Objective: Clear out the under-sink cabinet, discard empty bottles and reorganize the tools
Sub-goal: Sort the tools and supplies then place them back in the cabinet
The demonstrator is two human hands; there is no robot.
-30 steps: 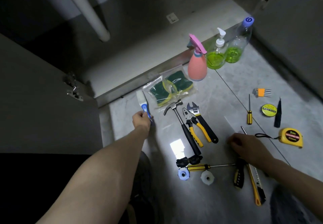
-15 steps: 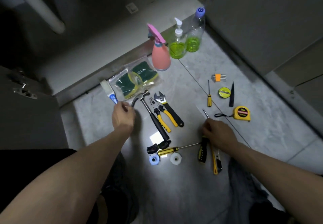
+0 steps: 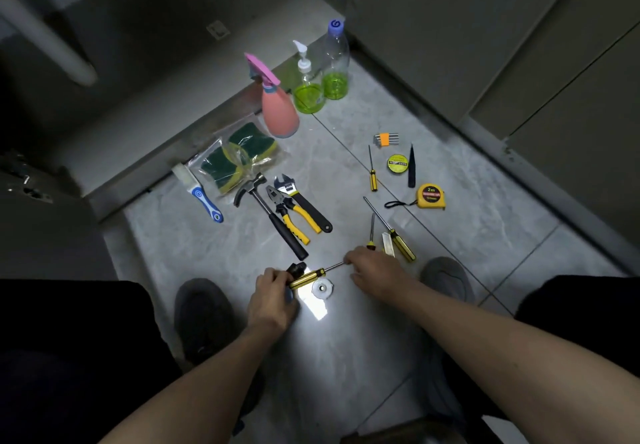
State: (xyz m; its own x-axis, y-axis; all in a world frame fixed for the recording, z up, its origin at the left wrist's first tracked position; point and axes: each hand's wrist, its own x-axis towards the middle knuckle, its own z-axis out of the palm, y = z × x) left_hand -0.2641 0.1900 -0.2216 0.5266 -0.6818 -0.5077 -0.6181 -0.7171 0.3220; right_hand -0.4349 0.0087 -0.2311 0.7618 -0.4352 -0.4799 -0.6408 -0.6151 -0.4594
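- My left hand (image 3: 273, 293) curls its fingers round the butt of a yellow-and-black-handled screwdriver with a thin steel shaft (image 3: 308, 275), which lies near the edge of the grey marbled floor tile (image 3: 214, 246) closest to me; a small black part (image 3: 296, 267) sits against my fingertips.
- My right hand (image 3: 375, 272) pinches the tip end of that same shaft, fingers bent down over it.
- A white round plastic fitting (image 3: 322, 288) lies just beside the screwdriver handle, on the side nearer me, next to a bright glare patch.
- Just beyond my right hand I see a second yellow-handled screwdriver (image 3: 389, 230) lying slantwise, a shorter one (image 3: 371, 232) and a pale utility-knife blade (image 3: 388, 244); I cannot tell whether they touch.
- Mid-tile lie a black-handled claw hammer (image 3: 273, 217), yellow-grip pliers (image 3: 289, 213) and a black-handled adjustable wrench (image 3: 304, 204), side by side.
- Towards the cabinet edge: a blue-and-white brush (image 3: 201, 192), bagged green-and-yellow sponges (image 3: 235, 161), a pink spray bottle (image 3: 277, 111), a clear pump bottle of green liquid (image 3: 308, 89) and a clear blue-capped bottle of green liquid (image 3: 335, 63).
- On the right side of the floor: an orange-held hex key set (image 3: 386, 139), a small yellow screwdriver (image 3: 372, 170), a yellow tape roll (image 3: 397, 163), black tweezers (image 3: 411, 166) and a yellow tape measure (image 3: 430, 196).
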